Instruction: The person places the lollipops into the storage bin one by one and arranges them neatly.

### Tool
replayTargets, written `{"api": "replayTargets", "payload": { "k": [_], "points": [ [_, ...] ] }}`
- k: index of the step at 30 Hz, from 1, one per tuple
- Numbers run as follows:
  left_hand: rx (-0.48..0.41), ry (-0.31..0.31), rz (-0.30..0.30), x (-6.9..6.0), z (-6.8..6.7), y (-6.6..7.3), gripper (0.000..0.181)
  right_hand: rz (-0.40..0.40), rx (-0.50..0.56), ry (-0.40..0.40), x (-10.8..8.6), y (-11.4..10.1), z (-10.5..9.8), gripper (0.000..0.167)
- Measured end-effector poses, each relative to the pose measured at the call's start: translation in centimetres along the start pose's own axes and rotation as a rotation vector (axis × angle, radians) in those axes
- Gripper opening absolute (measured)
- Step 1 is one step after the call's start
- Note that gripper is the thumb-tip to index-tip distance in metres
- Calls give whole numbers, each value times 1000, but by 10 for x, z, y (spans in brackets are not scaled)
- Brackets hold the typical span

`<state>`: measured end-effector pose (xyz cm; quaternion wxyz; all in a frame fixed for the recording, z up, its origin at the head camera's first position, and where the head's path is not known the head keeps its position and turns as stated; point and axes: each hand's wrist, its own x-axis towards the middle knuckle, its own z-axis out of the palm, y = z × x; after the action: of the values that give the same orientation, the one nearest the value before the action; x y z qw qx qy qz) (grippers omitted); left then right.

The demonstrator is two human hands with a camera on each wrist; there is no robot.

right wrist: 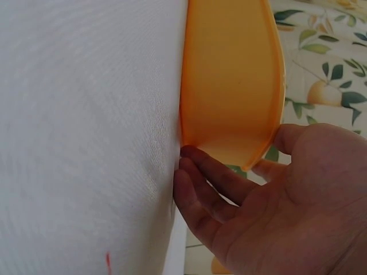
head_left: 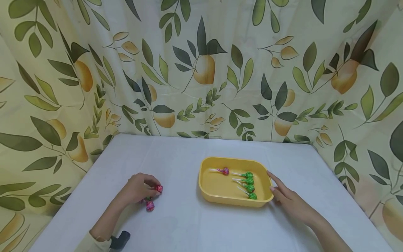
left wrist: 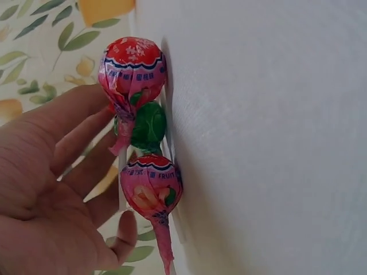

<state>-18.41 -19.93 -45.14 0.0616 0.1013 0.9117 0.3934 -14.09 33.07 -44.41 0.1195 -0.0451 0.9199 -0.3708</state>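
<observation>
My left hand [head_left: 138, 189] is on the left part of the table, its fingers and thumb round a pink-and-red wrapped lollipop [left wrist: 132, 74]. Just by it are a second pink lollipop [left wrist: 152, 186] and a green one [left wrist: 150, 126], partly hidden between the two. On the right, my right hand [head_left: 291, 203] holds the right end of a yellow tray [head_left: 217, 199]. Its thumb is at the rim, and other fingers [right wrist: 195, 195] reach low against the outer wall. Inside the tray lie one pink lollipop [head_left: 225, 171] and several green lollipops [head_left: 248, 181], sticks pointing left.
A white cloth [head_left: 176, 224] covers the table. Behind it and at both sides hangs a curtain [head_left: 201, 105] printed with leaves and fruit. A dark strap piece [head_left: 120, 240] shows at the left wrist.
</observation>
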Motion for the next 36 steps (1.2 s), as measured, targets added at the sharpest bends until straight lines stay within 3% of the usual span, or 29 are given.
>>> {"api": "replayTargets", "payload": {
  "k": [8,18,24,36],
  "points": [
    [44,34,60,7,-2,11,22,-2,1,6,-1,3,0,65],
    [62,23,97,20,-3,30,23,-10,-7,13,-2,2,-1,65],
    [36,3,159,29,1,39,24,-30,1,18,-4,1,-2,64],
    [-35,-4,187,51,16,68,25,-49,2,29,-3,0,1,64]
  ]
}}
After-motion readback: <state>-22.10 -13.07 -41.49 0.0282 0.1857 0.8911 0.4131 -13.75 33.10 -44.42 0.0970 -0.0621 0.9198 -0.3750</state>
